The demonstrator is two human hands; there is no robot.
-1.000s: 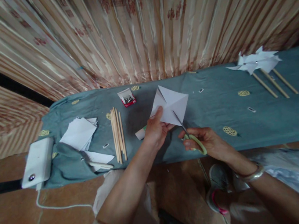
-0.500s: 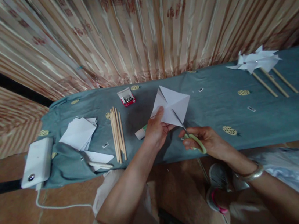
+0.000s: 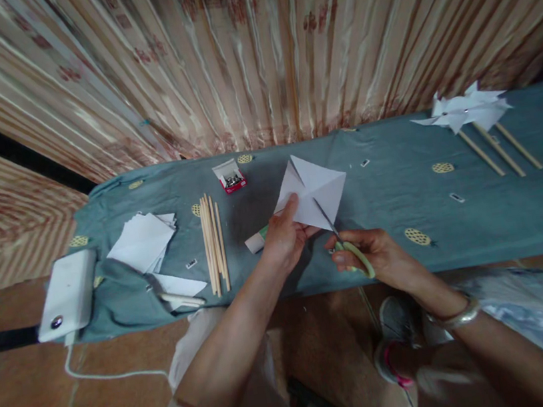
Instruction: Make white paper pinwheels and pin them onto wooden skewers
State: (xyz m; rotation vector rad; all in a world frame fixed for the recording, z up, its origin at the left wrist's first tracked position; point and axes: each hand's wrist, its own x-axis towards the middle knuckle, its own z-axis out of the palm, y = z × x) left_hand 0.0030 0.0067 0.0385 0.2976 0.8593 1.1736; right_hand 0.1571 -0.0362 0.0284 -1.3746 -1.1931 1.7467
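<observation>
My left hand (image 3: 283, 237) pinches the lower left edge of a creased white paper square (image 3: 311, 190), holding it above the blue-green cloth-covered bench (image 3: 394, 213). My right hand (image 3: 377, 254) grips green-handled scissors (image 3: 345, 243); their blades reach up into the paper's lower corner along a diagonal crease. Both hands are closed on what they hold.
Left of my hands lie a bundle of wooden sticks (image 3: 213, 242), a stack of white paper squares (image 3: 143, 242), a glue stick (image 3: 256, 240), a small red box of pins (image 3: 230, 175) and a white power bank (image 3: 68, 294). Finished paper pinwheels (image 3: 468, 110) on sticks lie far right.
The paper has shifted very slightly up and right with the scissor blades in it; otherwise the hands hold the same places.
</observation>
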